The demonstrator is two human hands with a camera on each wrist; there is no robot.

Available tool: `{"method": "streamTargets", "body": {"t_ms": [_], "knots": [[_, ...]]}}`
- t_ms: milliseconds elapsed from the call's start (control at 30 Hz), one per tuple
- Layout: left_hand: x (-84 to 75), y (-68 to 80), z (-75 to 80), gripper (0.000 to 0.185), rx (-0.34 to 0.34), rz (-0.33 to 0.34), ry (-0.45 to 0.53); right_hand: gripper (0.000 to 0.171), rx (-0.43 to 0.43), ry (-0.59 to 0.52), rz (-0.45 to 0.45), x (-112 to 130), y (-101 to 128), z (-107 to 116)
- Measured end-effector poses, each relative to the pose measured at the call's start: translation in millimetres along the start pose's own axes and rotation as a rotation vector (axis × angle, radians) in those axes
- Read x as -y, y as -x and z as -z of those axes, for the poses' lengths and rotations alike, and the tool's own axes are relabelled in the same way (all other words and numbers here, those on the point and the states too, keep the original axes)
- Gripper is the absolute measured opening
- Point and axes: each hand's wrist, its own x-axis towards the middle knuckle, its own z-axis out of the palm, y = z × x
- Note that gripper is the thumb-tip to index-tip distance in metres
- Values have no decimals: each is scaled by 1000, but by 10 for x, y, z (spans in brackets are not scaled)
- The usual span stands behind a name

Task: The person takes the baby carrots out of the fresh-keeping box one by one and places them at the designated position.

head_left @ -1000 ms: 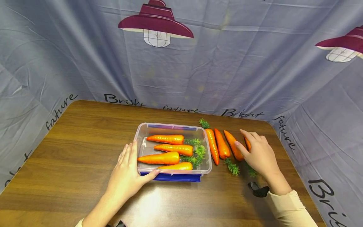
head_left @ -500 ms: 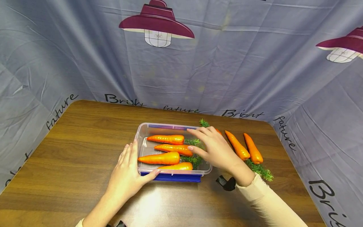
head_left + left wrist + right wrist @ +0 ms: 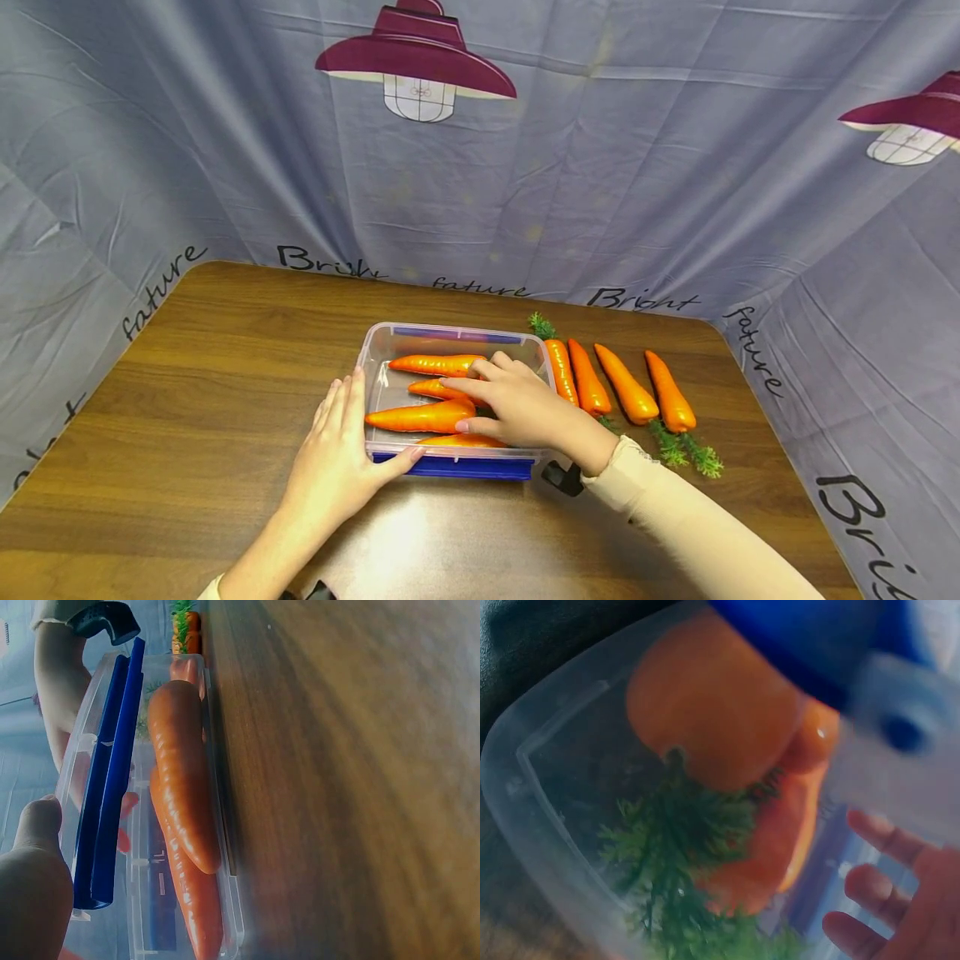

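Grey-blue cloth (image 3: pixel 675 208) hangs behind a brown wooden table (image 3: pixel 187 375), printed with two maroon lamps (image 3: pixel 416 62) and loose black lettering; on the table I count eight orange carrots altogether, four and four; four carrots lie inside one clear container (image 3: pixel 480 453), tips pointing left; the other four table carrots (image 3: pixel 628 385) lie in a row just to its right, four green tufts (image 3: pixel 703 458) showing among them, one at the far end and three at the near ends.

My left hand (image 3: pixel 337 446) braces the container's near left corner, fingers straight along the wall, thumb laid on the rim; my right hand (image 3: pixel 517 404) reaches over the right wall, fingers loosely extended above the inside carrots; whether they touch one I cannot tell.

One blue latch (image 3: pixel 472 468) sticks out in front, and in the right wrist view it blocks part of the blurred contents; my right hand covers the blunt ends of the inside carrots, and my wrist hides the lower end of the nearest table carrot; a black strap (image 3: pixel 562 479) shows by my sleeve (image 3: pixel 690 517), which the lower edge cuts off.
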Motion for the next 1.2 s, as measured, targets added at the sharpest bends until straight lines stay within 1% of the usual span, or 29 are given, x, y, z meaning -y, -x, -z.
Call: {"method": "streamTargets", "body": {"t_ms": [200,333,400,500,667,767,1000,1100,1200], "knots": [[4,-3,3,124,-8,-8,-3,63,53,47,28,41,-88,-83],[1,-3,-1,124,-9,-10,-4,60,91,58,21,45,-112,-142],[-3,-4,-2,124,-11,-11,-3,57,96,58,16,45,-114,-162],[-8,-2,-2,124,-14,-16,-6,53,79,46,16,39,-113,-185],[-8,-1,-3,124,-19,-10,-14,46,31,35,78,34,-119,-195],[-3,-1,-3,124,-18,-5,-15,46,41,38,98,35,-134,-194],[9,6,-5,125,-17,0,-15,49,105,25,62,38,-179,-201],[9,5,-8,124,-12,-3,-17,48,92,31,47,19,-184,-233],[5,-1,-9,124,-9,-7,-16,46,57,36,47,-5,-179,-267]]}}
